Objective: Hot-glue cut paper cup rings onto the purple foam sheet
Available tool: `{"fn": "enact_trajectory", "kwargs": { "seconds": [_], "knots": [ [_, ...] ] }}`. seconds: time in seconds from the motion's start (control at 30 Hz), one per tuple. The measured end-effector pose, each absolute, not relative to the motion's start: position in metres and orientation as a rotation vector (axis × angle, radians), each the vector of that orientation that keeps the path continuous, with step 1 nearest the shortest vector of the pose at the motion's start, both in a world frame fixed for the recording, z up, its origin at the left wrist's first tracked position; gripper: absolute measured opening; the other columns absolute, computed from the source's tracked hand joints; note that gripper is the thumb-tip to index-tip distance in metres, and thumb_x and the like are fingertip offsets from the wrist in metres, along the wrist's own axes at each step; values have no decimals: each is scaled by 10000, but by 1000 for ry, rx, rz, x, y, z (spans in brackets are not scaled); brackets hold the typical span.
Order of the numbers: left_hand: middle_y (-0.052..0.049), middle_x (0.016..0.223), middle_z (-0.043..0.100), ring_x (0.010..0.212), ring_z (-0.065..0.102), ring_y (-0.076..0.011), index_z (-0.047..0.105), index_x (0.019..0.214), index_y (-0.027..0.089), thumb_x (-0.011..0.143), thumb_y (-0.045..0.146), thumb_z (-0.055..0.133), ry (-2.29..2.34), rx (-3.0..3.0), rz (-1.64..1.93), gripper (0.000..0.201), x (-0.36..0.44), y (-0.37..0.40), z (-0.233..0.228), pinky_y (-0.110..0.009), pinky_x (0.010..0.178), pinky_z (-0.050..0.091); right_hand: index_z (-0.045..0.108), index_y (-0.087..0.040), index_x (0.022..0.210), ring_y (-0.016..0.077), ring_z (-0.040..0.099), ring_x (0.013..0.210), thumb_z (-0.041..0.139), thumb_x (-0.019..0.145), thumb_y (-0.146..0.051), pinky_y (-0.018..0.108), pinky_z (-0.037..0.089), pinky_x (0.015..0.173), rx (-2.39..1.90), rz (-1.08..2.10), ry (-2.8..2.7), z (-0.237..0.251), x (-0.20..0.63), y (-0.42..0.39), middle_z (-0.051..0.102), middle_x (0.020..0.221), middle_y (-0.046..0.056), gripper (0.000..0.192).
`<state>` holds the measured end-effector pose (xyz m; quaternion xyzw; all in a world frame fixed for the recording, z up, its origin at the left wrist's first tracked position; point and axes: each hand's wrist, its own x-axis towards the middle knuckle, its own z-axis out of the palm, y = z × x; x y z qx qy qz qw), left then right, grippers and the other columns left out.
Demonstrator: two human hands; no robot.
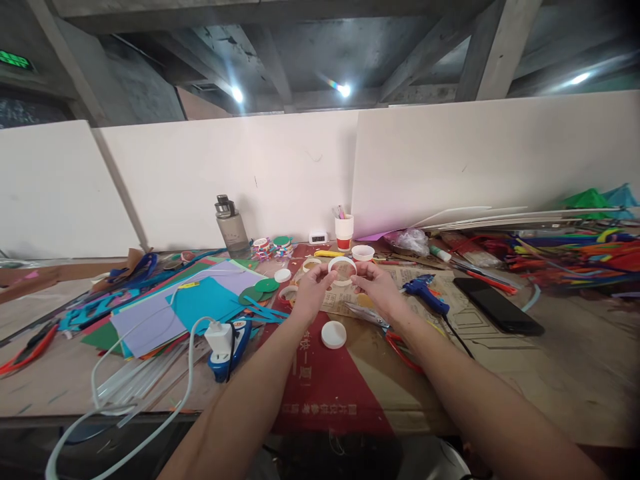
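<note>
Between my two hands is a white ring (pixel 343 283), held up with its round opening facing me. My left hand (pixel 313 288) pinches its left side and my right hand (pixel 376 285) pinches its right side. Below them a white round disc (pixel 334 335) lies flat on the red printed board (pixel 335 400). A pair of scissors (pixel 367 315) with red handles lies partly under my right forearm. Close to my left hand are a roll of tape (pixel 289 293) and green paper discs (pixel 267 285).
Coloured paper sheets (pixel 205 305) and a white charger (pixel 219 338) with its cable lie left. A blue glue gun (pixel 425 295) and a black phone (pixel 497 305) lie right. Behind stand a water bottle (pixel 233 230), a cup of pens (pixel 344 233) and a small white clock (pixel 318 238).
</note>
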<state>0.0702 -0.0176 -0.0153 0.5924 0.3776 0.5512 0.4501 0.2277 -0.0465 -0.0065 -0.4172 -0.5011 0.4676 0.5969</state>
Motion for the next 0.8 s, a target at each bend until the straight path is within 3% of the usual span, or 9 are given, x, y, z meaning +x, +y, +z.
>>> {"fn": "enact_trajectory", "kwargs": {
  "seconds": [0.3,0.43,0.53,0.63,0.73,0.8],
  "knots": [
    [-30,849,684,744,585,-138,708,930,190,705,392,723,954,1418,1371,303,69,-12,-18,-218,576,427,623,-194,880,129,533,675,696,657,-365,274,488,600,-1018,1016,-1235,-8,229,-46,596,748,-11,290],
    [-28,789,664,691,564,-122,689,865,170,682,453,750,903,1308,1352,343,69,-15,-16,-213,554,407,583,-208,1107,151,559,752,692,671,-379,310,513,632,-1069,929,-1274,-9,231,-45,615,972,38,481],
    [-23,766,647,667,551,-110,659,792,160,641,492,778,889,1209,1329,383,69,-17,-14,-207,539,392,526,-255,1268,184,555,885,766,621,-338,364,529,743,-1097,811,-1353,-11,229,-46,557,1193,67,695],
    [-18,748,640,641,538,-101,646,750,158,607,509,797,907,1190,1263,408,69,-18,-14,-209,538,395,483,-298,1353,258,504,1133,778,649,-307,427,520,860,-1125,582,-1587,-16,227,-49,462,1352,92,763],
    [-14,694,620,607,527,-99,643,714,156,595,532,798,898,1236,1177,424,70,-20,-15,-210,524,390,438,-300,1399,279,422,1297,755,704,-261,496,435,1026,-1152,340,-1794,-22,225,-48,436,1396,106,764],
    [-9,652,602,574,514,-95,643,704,151,587,557,796,886,1262,1150,449,71,-21,-15,-211,506,377,450,-271,1387,266,433,1303,740,727,-232,495,376,1089,-1168,243,-1862,-25,226,-46,483,1357,109,723]
  ]
}}
